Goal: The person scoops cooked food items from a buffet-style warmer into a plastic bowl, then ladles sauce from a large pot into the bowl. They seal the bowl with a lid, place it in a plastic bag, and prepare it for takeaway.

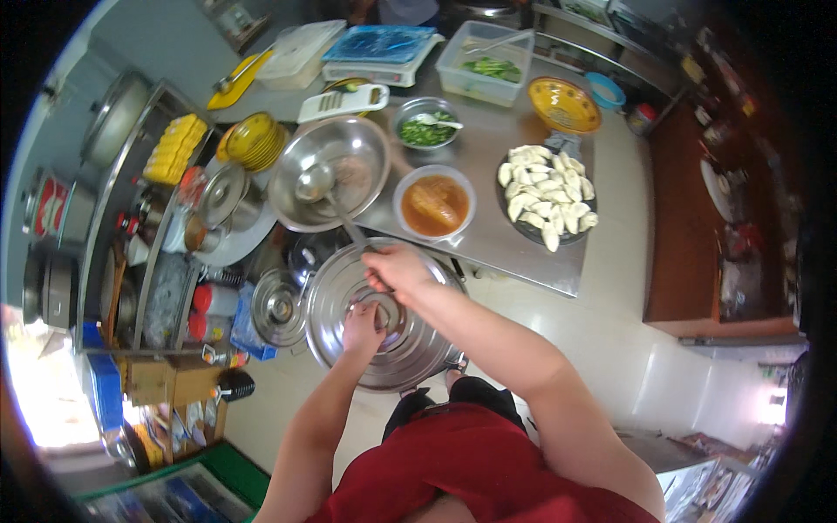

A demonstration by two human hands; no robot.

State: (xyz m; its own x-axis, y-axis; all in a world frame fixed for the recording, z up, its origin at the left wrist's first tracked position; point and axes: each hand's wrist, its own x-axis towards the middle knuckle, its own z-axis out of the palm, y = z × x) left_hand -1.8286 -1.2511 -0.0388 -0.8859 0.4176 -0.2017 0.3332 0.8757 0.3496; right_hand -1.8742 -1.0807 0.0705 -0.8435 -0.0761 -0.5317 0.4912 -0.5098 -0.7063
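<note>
My right hand (400,273) is closed around the handle of a metal ladle (345,219). The ladle's bowl is over or in a wide stainless steel basin (373,140), which has some pinkish residue on its inside; whether the two touch is unclear. Below, my left hand (364,329) grips the centre knob of a large round metal lid (418,353). That lid covers a big pot, mostly hidden beneath it. Just right of the basin stands a plastic tub (468,219) of reddish-brown liquid with a pale lump in it.
A dark plate of raw dumplings (549,189) is on the steel table (523,265). Behind the tub sits a bowl of chopped greens (425,134). Stacked yellow bowls (255,140) and a lidded pot (225,196) stand left. A smaller lidded pot (278,307) flanks the big lid.
</note>
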